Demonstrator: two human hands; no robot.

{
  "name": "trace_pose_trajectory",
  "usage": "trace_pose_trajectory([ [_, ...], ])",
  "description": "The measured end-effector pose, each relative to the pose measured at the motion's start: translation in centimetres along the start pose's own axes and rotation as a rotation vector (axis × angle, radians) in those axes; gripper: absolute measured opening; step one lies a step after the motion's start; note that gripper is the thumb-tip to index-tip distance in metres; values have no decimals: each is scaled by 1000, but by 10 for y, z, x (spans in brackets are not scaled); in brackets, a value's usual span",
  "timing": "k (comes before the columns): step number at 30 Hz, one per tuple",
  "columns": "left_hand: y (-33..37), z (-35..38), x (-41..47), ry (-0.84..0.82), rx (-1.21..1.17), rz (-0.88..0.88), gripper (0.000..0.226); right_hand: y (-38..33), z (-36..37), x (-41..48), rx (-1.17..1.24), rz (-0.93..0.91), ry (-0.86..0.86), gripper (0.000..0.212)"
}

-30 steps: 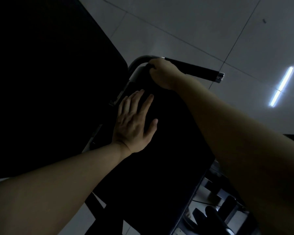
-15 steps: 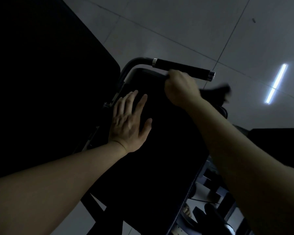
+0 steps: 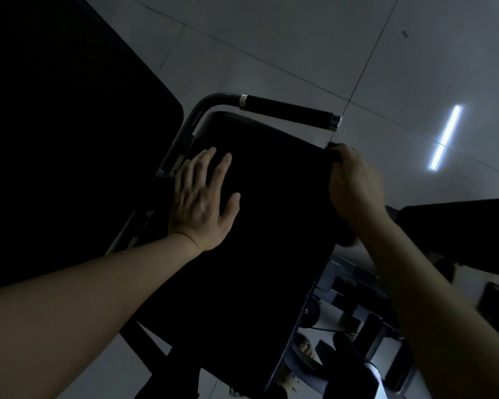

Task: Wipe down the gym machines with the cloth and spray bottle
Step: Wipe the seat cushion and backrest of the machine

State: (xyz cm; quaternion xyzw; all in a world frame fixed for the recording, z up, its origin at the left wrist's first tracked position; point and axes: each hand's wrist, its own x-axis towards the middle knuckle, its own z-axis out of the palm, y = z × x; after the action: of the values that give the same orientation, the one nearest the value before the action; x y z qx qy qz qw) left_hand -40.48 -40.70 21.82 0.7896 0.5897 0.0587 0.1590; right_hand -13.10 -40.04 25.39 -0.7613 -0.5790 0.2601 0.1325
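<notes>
A black seat pad [image 3: 265, 226] of a gym machine fills the middle of the dim view. My left hand [image 3: 202, 200] lies flat on its left part, fingers straight and spread. My right hand [image 3: 355, 185] is curled at the pad's right edge and grips a dark cloth [image 3: 334, 147], which shows above and below the fingers. Behind the pad runs a black handle bar [image 3: 285, 110] with chrome end rings; neither hand touches it. No spray bottle is in view.
A large black back pad [image 3: 69, 125] stands at the left. Another dark pad [image 3: 458, 234] juts in from the right. Machine frame parts [image 3: 357, 312] lie below on the pale tiled floor [image 3: 271, 38], which reflects a ceiling light [image 3: 445, 136].
My right hand has left the bend of the handle bar and moved right and down to the pad's right edge with the cloth. My left hand has stayed flat on the pad.
</notes>
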Motion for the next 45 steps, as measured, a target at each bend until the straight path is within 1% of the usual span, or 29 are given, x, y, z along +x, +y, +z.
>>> trace_pose_trajectory([
  [4,-1,1,0,7,5,-1,67,-32,12,39,-98,-108,-105,31],
  [6,-1,2,0,14,0,0,66,-30,10,34,-95,-126,-79,28],
  [8,0,2,0,21,-4,6,65,-16,7,15,-71,-88,27,30],
  [10,0,2,0,39,-8,9,65,0,7,-13,10,65,200,33],
  [12,0,4,0,41,-22,9,65,5,14,-47,213,275,314,28],
  [13,0,4,-1,42,-25,4,66,1,22,-62,336,363,326,26],
  [14,0,4,0,45,-24,0,66,-4,29,-71,440,413,323,27],
  [16,0,5,0,47,-27,3,66,-8,37,-72,513,458,335,31],
  [18,0,5,0,60,-32,3,66,-5,35,-51,480,458,346,28],
  [20,-1,5,-1,63,-26,11,66,0,24,-28,392,401,342,31],
  [23,-1,5,1,53,-5,3,65,0,16,-1,332,415,248,34],
  [24,-1,5,0,53,2,5,65,-1,18,-2,352,426,238,35],
  [26,0,5,-1,69,-4,10,64,0,25,-22,429,413,274,40],
  [28,0,6,-1,83,-14,15,64,-4,36,-70,554,408,338,43],
  [29,0,7,-1,82,-20,13,64,-6,45,-101,621,415,340,43],
  [31,0,7,-1,70,-22,12,65,-16,60,-158,765,417,263,41],
  [32,0,7,-1,71,-19,18,65,-20,63,-173,801,414,214,41],
  [34,-1,7,-1,76,-18,15,64,-15,62,-162,810,424,170,40],
  [35,-1,7,0,76,-24,15,64,-9,58,-141,811,468,178,41],
  [38,1,4,0,74,-32,7,65,-1,37,-67,781,575,258,44],
  [40,1,3,0,74,-39,3,65,-1,34,-47,820,555,328,44],
  [42,0,4,-1,85,-31,8,65,-4,42,-68,814,525,316,46],
  [45,0,5,-1,86,-20,20,64,-13,65,-142,902,520,258,47],
])
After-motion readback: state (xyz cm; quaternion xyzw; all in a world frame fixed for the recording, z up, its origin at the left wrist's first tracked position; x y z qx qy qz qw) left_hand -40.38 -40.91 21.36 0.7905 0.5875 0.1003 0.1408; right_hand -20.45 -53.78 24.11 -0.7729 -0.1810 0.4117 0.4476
